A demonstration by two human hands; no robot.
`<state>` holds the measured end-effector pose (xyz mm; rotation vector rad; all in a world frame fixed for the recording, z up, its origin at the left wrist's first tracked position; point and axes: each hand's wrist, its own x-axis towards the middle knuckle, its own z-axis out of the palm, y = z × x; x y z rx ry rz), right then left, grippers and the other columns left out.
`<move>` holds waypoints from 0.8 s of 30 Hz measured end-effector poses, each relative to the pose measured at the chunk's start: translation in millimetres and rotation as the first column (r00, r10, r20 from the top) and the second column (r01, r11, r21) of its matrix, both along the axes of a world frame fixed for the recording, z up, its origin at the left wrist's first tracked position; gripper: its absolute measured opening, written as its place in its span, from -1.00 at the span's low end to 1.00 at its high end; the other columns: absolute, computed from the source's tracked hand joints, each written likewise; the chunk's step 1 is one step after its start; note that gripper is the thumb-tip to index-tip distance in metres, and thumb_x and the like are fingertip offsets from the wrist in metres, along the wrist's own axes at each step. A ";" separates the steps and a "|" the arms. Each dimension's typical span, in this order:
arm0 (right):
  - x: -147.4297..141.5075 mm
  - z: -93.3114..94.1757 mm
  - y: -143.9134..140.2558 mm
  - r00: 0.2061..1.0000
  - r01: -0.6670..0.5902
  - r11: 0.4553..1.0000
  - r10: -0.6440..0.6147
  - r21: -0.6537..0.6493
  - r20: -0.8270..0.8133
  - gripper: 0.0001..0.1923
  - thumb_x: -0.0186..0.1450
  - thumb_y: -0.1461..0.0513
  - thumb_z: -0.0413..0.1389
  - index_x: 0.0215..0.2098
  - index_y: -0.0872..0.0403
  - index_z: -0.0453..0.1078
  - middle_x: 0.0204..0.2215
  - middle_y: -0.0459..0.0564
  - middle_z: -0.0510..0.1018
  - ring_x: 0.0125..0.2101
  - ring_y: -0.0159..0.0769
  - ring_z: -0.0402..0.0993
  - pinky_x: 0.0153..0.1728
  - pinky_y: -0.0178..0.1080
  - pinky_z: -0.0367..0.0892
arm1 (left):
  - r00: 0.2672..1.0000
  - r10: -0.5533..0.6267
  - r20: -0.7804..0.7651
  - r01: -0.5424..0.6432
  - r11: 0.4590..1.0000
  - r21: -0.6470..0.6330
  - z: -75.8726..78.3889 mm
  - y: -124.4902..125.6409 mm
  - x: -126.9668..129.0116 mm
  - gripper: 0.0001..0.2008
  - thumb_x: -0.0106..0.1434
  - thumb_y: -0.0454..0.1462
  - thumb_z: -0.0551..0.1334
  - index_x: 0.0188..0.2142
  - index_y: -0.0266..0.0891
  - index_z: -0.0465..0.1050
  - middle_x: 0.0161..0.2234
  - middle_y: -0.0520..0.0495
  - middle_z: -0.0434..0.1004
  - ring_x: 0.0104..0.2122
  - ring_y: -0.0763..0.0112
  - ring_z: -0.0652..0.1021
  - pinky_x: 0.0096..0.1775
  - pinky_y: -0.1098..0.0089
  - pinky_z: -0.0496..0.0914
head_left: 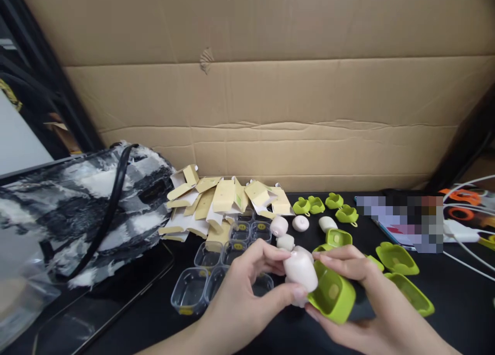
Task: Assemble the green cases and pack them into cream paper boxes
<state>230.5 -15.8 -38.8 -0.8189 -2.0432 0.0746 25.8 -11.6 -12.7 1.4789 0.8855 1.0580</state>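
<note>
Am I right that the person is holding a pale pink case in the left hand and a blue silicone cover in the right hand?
Not quite: the silicone cover in the right hand is lime green, not blue, as the head view shows. The left hand does hold the pale pink case.

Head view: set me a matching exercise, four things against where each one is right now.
Things:
1. pale pink case
2. green cover
3. folded card boxes
4. clear plastic trays

Places:
A. piled at the foot of the cardboard wall
B. on the black table, just beyond the left hand
C. between the left hand's fingertips
D. in the right hand, its open side facing the pink case

Pairs: 1-C, 2-D, 3-A, 4-B
</note>
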 end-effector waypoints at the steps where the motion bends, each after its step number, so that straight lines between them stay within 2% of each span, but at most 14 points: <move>1: 0.3 -0.2 -0.2 1.000 0.006 1.000 -0.006 -0.004 0.005 -0.48 0.20 0.28 0.20 0.06 0.00 0.12 -0.18 0.05 0.48 -0.21 -0.21 0.57 -0.27 -0.27 0.49 | 1.000 -0.003 0.002 0.003 1.000 -0.014 0.1 0.2 0.1 -0.77 0.08 -0.33 0.39 -0.29 -0.19 0.39 -0.29 0.03 0.58 -0.22 0.36 0.56 -0.10 0.35 0.41; 5: 0.2 3.2 -2.8 0.998 -0.041 0.999 0.042 -0.036 0.042 -0.50 0.22 0.30 0.18 0.07 -0.01 0.10 -0.17 0.05 0.48 -0.22 -0.22 0.57 -0.29 -0.25 0.49 | 1.000 -0.025 0.007 0.026 0.999 -0.045 -0.2 0.6 0.4 -0.77 0.08 -0.31 0.40 -0.28 -0.19 0.40 -0.29 0.02 0.61 -0.22 0.35 0.58 -0.11 0.35 0.43; 10: -0.3 10.7 -6.8 0.997 -0.017 0.992 0.026 -0.122 0.069 -0.57 0.21 0.26 0.19 -0.04 -0.06 0.12 -0.24 -0.01 0.50 -0.25 -0.19 0.56 -0.32 -0.23 0.50 | 0.995 -0.080 -0.057 0.084 0.993 0.083 1.1 -2.0 0.5 -0.75 0.12 -0.32 0.39 -0.18 -0.17 0.47 -0.21 0.03 0.62 -0.23 0.41 0.59 -0.12 0.41 0.45; 13: -0.2 11.5 -8.0 0.998 -0.013 0.991 0.022 -0.134 0.065 -0.55 0.19 0.26 0.20 -0.03 -0.05 0.13 -0.22 0.00 0.49 -0.20 -0.17 0.55 -0.31 -0.25 0.50 | 0.995 -0.081 -0.066 0.087 0.991 0.103 2.6 -3.4 0.2 -0.75 0.13 -0.33 0.38 -0.18 -0.18 0.48 -0.19 0.04 0.62 -0.23 0.43 0.60 -0.12 0.45 0.46; 19: -1.4 7.7 -9.1 0.999 -0.027 0.989 0.030 -0.148 0.018 -0.53 0.18 0.27 0.20 -0.01 -0.03 0.13 -0.17 0.01 0.48 -0.14 -0.20 0.53 -0.23 -0.28 0.47 | 0.992 -0.107 -0.074 0.113 0.990 0.081 2.1 -2.0 -0.5 -0.77 0.12 -0.32 0.37 -0.21 -0.25 0.46 -0.20 -0.05 0.62 -0.23 0.37 0.60 -0.12 0.40 0.47; 22: -1.1 6.3 -11.0 0.998 0.025 0.986 -0.016 -0.167 0.058 -0.49 0.20 0.26 0.18 0.07 -0.02 0.11 -0.14 0.01 0.50 -0.14 -0.22 0.53 -0.16 -0.27 0.45 | 0.986 -0.117 -0.117 0.130 0.985 0.117 2.1 -1.8 -1.7 -0.75 0.11 -0.33 0.37 -0.20 -0.28 0.44 -0.20 -0.09 0.61 -0.24 0.35 0.59 -0.12 0.38 0.47; 24: 0.0 6.0 -12.3 0.993 0.059 0.989 -0.045 -0.135 0.105 -0.44 0.22 0.25 0.15 0.15 -0.01 0.09 -0.08 0.03 0.52 -0.10 -0.21 0.52 -0.06 -0.22 0.41 | 0.985 -0.120 -0.127 0.136 0.983 0.126 2.4 -2.7 -2.5 -0.73 0.10 -0.34 0.36 -0.19 -0.28 0.43 -0.19 -0.09 0.59 -0.23 0.37 0.58 -0.12 0.39 0.46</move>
